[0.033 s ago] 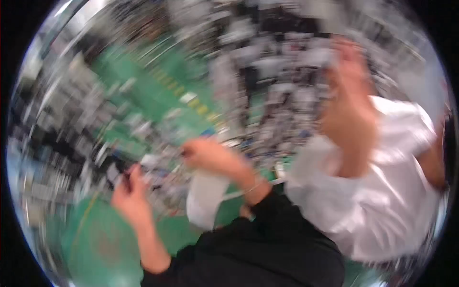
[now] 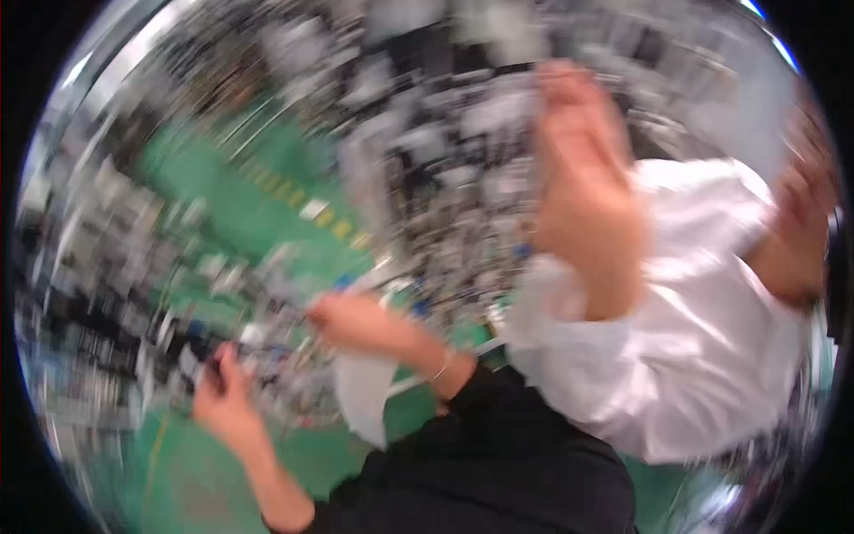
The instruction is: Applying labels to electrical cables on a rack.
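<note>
Head view: the left hand [image 2: 227, 400] has its thumb and fingers curled about a dark patch [image 2: 214, 372], most likely a small dark thing, though the smear leaves it uncertain. I cannot tell whether that grip is clamped or merely bent round a gap. The right hand [image 2: 351, 322] is folded at the fingertips, higher up and to the right of the left hand, well apart from it. Whether it pinches anything cannot be told. A white sheet-like piece [image 2: 365, 396] hangs just below that hand and wrist; contact is unclear.

The whole scene, hands included, has slid left in the view, as if the head turned. Both hands look posed as they were, so no fresh hold or release can be read from the shift.

Around the hands lies a scatter of small parts [image 2: 298, 392], filling the space between them. Farther out spreads a green surface [image 2: 218, 209] with yellow marks. To the right, near the right forearm, is a co-worker's white shirt [image 2: 680, 356].
</note>
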{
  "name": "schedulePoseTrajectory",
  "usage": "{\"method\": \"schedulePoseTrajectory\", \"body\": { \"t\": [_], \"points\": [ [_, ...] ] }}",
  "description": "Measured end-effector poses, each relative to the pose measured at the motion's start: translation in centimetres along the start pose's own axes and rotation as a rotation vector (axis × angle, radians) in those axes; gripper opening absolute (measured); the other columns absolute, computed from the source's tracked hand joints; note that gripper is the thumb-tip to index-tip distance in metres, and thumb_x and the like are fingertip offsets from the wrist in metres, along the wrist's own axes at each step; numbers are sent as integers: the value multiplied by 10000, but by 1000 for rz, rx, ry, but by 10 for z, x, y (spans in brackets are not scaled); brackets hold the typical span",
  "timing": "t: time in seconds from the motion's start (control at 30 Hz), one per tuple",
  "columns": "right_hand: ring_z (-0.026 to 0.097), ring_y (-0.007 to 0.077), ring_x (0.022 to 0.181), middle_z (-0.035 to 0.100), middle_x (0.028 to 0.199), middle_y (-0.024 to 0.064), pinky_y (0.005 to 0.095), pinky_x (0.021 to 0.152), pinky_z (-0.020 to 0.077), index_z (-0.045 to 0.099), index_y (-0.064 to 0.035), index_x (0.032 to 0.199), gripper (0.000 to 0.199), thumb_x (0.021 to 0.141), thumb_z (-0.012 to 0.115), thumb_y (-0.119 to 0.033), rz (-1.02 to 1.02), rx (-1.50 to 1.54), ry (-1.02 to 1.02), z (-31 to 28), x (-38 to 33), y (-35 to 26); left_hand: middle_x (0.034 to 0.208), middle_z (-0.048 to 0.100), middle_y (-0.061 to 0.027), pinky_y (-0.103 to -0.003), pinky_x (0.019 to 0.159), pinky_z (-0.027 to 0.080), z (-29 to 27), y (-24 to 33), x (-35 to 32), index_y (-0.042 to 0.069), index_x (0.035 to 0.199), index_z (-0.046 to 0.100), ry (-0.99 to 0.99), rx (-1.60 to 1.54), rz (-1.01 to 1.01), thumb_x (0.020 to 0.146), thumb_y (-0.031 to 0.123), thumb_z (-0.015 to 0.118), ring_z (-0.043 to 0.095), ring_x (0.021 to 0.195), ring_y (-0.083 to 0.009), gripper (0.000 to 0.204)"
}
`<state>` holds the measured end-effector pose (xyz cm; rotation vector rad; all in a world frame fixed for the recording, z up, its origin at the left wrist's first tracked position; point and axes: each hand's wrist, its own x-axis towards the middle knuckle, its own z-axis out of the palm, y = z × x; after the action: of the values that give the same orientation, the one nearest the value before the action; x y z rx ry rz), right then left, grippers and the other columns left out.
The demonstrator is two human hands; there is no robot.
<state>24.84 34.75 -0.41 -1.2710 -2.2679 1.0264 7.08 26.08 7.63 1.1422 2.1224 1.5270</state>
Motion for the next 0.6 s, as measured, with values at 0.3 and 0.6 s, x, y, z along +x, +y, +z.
{"method": "schedulePoseTrajectory", "body": {
  "t": [0.3,0.6],
  "points": [
    [565,188,783,621,832,88,345,726,448,616,-14,947,326,1001,526,-322,-258,546,-199,7,-88,12,800,683,-70,-260,635,475,-3,-29,23,-51,1063,684,-115,166,151,959,214,640,594,690,-106,288],
    [577,427,826,560,943,181,482,685,454,502,-21,1012,206,951,560,-209,-137,302,149,26,-106,-11,798,541,-35,-199,467,338,-3,-26,-19,10,1098,511,-218,-477,461,1022,138,508,402,542,-50,149]
  ]
}}
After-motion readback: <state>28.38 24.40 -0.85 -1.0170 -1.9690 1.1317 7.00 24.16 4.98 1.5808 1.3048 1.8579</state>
